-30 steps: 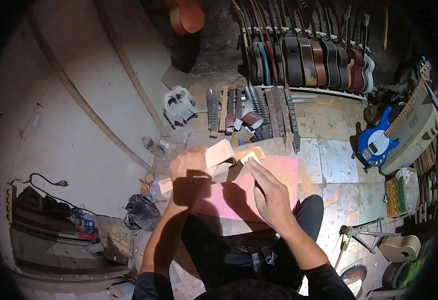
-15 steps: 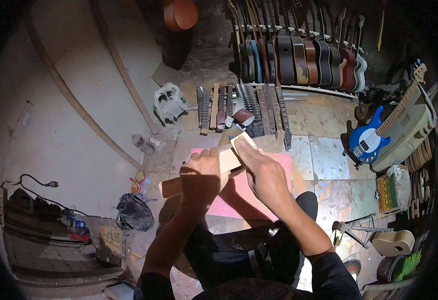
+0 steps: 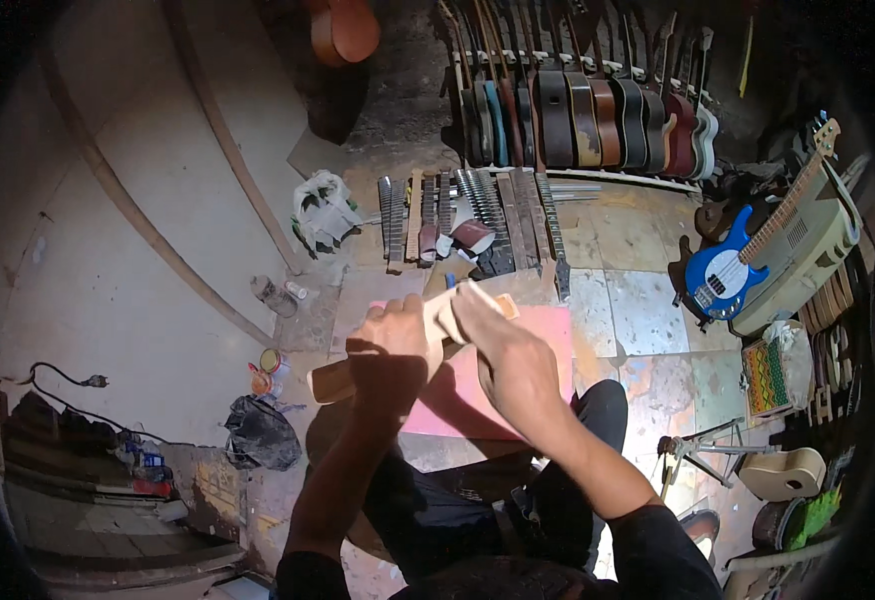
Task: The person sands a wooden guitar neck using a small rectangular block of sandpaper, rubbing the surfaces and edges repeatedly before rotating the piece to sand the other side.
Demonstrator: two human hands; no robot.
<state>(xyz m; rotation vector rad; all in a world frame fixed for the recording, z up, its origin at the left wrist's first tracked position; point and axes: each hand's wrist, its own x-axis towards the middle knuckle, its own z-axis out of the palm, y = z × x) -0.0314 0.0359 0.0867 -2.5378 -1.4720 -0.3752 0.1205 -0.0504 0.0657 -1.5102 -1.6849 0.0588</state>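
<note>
My left hand [image 3: 390,345] is wrapped round a long piece of pale wood [image 3: 334,382], shaped somewhat like a guitar neck and held slantwise above my lap. Its squared end sticks out at the lower left of the fist. A small pale block [image 3: 450,320] is gripped in my right hand [image 3: 516,365], fingers stretched along it, pressed against the upper part of the wood. Part of the block is hidden by the fingers, and I cannot tell its underside. Beneath both hands lies a pink board [image 3: 538,360].
Beyond the board lie several fretted guitar necks [image 3: 509,220] and curled sandpaper [image 3: 474,236]. A rack of guitars [image 3: 598,120] stands at the back. On the right are a blue bass guitar [image 3: 728,272] and a metal stand [image 3: 708,450]. A black plastic bag [image 3: 261,434] sits at left.
My right hand has shifted a little left and down along the wood with the block, which is now tilted differently. The left hand keeps its hold. The whole view has shifted slightly.
</note>
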